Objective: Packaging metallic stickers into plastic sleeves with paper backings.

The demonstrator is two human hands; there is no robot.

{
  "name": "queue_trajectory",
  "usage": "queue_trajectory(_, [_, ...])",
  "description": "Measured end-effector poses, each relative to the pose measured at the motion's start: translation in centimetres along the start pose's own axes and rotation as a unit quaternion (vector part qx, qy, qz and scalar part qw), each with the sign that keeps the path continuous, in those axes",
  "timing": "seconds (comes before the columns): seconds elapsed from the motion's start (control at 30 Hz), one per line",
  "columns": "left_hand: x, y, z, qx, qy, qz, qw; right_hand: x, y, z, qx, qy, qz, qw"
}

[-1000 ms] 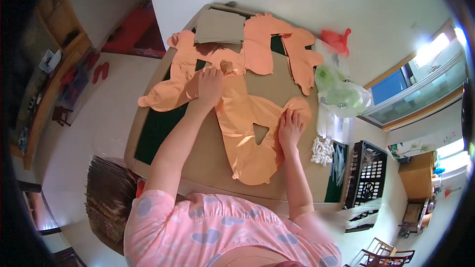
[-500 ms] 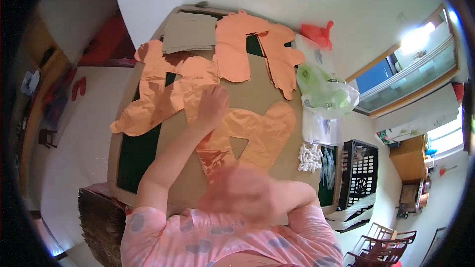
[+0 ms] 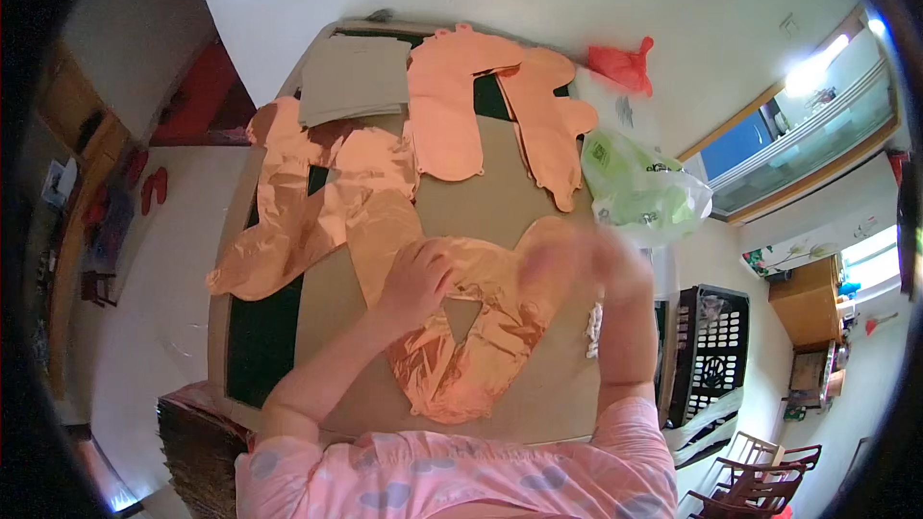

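A flat, deflated rose-gold foil balloon (image 3: 461, 365) with a triangular opening lies nearest me on the cardboard-covered table. My left hand (image 3: 420, 281) rests on its left part, fingers lowered onto the foil and lying rather flat. Over the balloon's right lobe is my right hand (image 3: 591, 259), smeared by motion, so its fingers do not show clearly. More shiny foil balloons (image 3: 288, 221) overlap at the left, reaching under the near one. Farther back lie matte salmon-coloured balloons (image 3: 445, 115), stacked flat.
Grey-brown card sheets (image 3: 354, 82) are piled at the back left. On the right are a green-and-white plastic bag (image 3: 639, 187), a red bag (image 3: 623, 65) and small white pieces (image 3: 594, 332), partly behind my right arm. A black crate (image 3: 711, 356) stands beyond the table's right edge.
My right hand has gone from close to my chest to the balloon's right lobe. My left hand has come nearer me along the foil. The balloon's near end now shows uncovered.
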State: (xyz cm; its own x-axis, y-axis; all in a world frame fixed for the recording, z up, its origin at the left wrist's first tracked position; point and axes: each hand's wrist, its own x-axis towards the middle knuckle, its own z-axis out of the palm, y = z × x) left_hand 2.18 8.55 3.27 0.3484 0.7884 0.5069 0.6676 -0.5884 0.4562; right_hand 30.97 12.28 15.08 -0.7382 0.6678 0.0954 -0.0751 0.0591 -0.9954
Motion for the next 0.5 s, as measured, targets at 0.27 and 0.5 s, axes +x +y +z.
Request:
queue_trajectory(0.27, [-9.2,1.5,-3.6,0.004,0.034,-0.147,0.989,13.5,15.9,-18.9,-0.620,0.338,0.075,0.704])
queue_trajectory(0.5, [-9.5,0.8,-3.1,0.028,0.082,-0.173,0.981,15.1,17.9,-22.4,-0.433,0.379,0.121,0.809])
